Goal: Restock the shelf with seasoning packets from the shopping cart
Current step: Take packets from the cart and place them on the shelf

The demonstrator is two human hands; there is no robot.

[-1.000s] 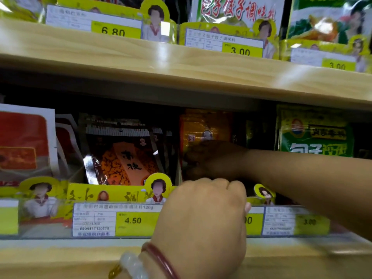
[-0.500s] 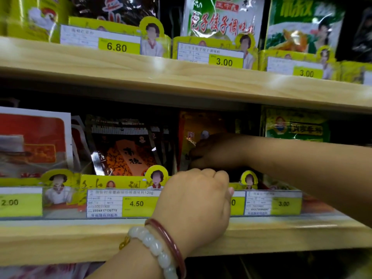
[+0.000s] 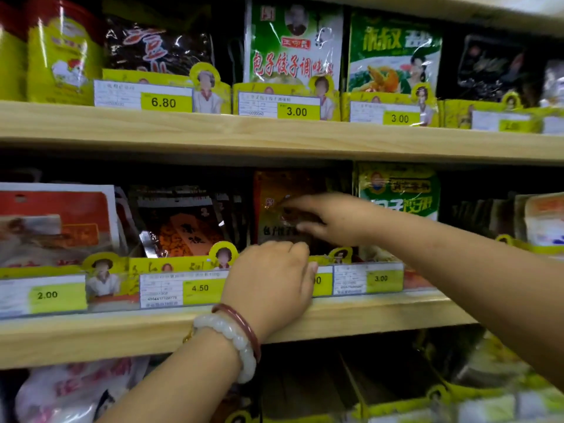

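**The brown packet stands tall, and your right hand is the one on it**

Start at the left. A red and white packet (image 3: 58, 221) stands there on the middle shelf (image 3: 351, 315). Next to it is a dark packet with orange on it (image 3: 183, 227). You do not need these two now.

Now look at your left hand (image 3: 270, 282). It sits at the front lip of the shelf, over the yellow price tags (image 3: 200, 288). Its fingers are curled down behind the tag strip. They may be hooked on the lip or on the foot of the packets, but you cannot tell, because the back of the hand hides them.

Just above and a bit to the right is the brown seasoning packet (image 3: 274, 190). It stands up straight in its row, with its long side going up and down and its face turned to you. Its foot is down behind the tags, just past your left knuckles.

Your right hand (image 3: 329, 218) reaches in from the right and is closer to it. The grip here is a pinch: the thumb is below and the fingers are above, on the right half of the packet's face.

On the right stands a green packet (image 3: 399, 190), touching or almost touching the brown one.

So the next move is likely small. Push the packet straight back and down, keeping it upright. It is thin and floppy, so it could bend or tip to the side.
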